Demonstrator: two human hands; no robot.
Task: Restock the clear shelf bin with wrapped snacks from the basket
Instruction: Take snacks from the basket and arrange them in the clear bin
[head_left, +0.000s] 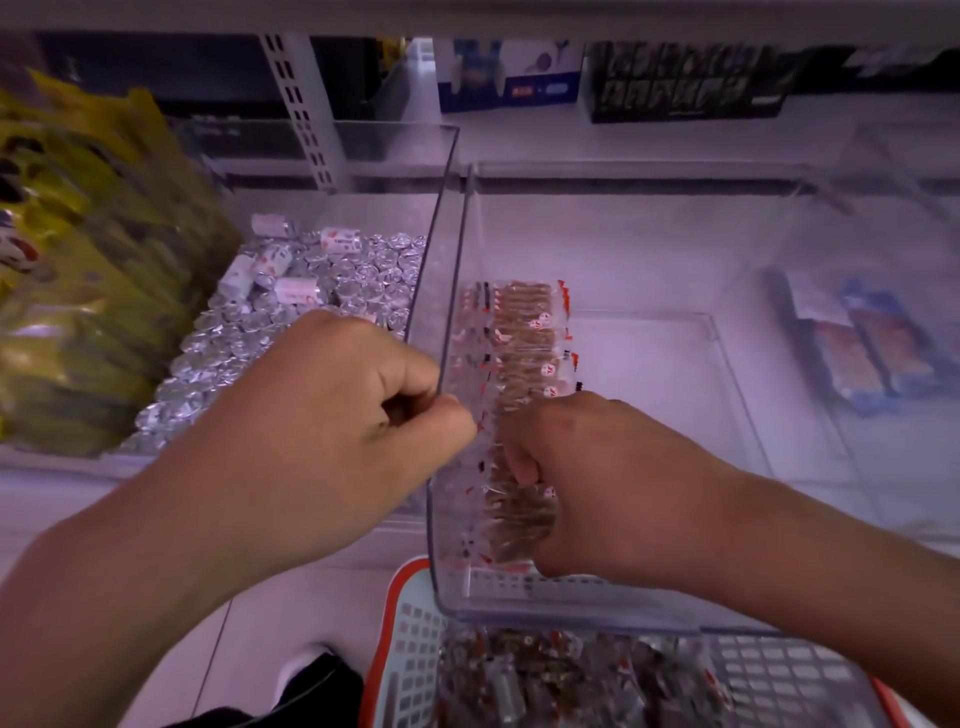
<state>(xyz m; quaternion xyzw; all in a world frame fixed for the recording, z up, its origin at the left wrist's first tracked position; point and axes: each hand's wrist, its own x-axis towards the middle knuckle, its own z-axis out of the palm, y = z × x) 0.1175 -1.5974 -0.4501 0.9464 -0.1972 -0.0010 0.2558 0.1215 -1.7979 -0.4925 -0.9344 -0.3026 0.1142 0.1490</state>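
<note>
Both hands sit at the clear plastic shelf bin (597, 603): left hand (332, 415) curled at its wall, right hand (597, 483) pinching the clear-wrapped brown snacks (524, 332), whose row runs straight away from it.

Dim purplish light, soft overall blur, yellow packets (78, 270) smeared at left, wide-angle edge bending

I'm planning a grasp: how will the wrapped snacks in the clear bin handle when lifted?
The wrapped snacks look small, so probably light. Their glossy clear wrappers seem crinkly and likely slippery. They stand in a loose row along the clear bin wall, so pushing one may topple its neighbours.
</note>
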